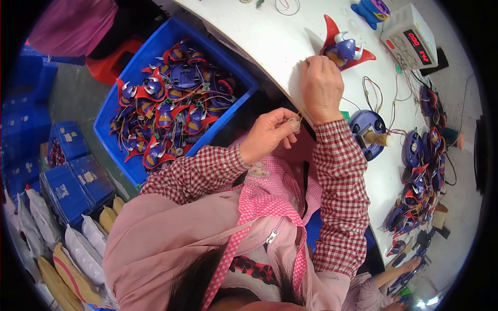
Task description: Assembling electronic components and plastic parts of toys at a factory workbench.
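Observation:
My left hand (273,133) is in front of my body at the table's edge. Its thumb and fingers are pinched on a small round part (294,121) with a thin wire at its upper side. My right hand (321,85) is over the white table with its fingers curled closed; what they hold, if anything, is hidden. Just beyond it lies a purple and red toy piece (346,49) with silver horn shapes and red wing-like points. To the right of my right wrist is a round purple housing (367,136) with a tan cylindrical piece (374,138) across it.
On my left stands a blue bin (120,150) heaped with wired toy pieces (165,114). A power supply (410,39) and a blue spool (371,11) are at the table's far right. More wired pieces (415,194) line the right side. Another person's arm (397,272) shows at lower right.

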The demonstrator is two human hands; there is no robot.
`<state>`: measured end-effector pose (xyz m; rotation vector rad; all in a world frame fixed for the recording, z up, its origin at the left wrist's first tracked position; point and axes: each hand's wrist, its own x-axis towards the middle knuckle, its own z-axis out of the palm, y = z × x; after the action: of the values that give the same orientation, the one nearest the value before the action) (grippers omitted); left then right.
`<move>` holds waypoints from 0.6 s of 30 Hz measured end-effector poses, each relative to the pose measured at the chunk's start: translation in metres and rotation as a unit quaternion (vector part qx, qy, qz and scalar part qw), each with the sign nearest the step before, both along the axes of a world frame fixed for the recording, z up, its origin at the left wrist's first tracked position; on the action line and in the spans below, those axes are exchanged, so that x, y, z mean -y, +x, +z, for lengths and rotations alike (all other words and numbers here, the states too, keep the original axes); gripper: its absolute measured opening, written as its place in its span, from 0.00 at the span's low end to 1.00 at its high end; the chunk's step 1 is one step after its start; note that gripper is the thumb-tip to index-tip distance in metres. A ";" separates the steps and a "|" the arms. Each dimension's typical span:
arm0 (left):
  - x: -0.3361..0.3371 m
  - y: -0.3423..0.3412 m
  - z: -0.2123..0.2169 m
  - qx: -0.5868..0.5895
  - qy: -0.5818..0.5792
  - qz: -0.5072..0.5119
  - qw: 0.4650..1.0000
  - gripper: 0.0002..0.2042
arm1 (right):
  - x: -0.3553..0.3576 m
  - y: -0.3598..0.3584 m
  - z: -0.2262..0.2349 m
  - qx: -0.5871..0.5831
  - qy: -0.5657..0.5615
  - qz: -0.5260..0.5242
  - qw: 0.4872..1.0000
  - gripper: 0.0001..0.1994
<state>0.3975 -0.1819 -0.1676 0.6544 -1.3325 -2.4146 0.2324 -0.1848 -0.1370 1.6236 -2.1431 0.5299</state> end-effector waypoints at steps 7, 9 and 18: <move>0.001 -0.001 0.000 0.015 0.019 0.008 1.000 0.10 | 0.000 -0.002 -0.002 -0.005 -0.017 0.012 1.000 0.05; 0.000 -0.003 0.001 0.012 0.021 0.000 1.000 0.10 | -0.008 -0.005 0.005 -0.001 -0.029 0.014 0.999 0.04; 0.010 0.009 0.009 0.040 0.001 0.011 0.999 0.10 | -0.099 -0.042 0.055 0.206 0.083 0.022 0.975 0.11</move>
<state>0.4061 -0.1921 -0.1584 0.7699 -1.3466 -2.3971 0.1905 -0.0861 -0.0822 1.7785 -2.5108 0.7793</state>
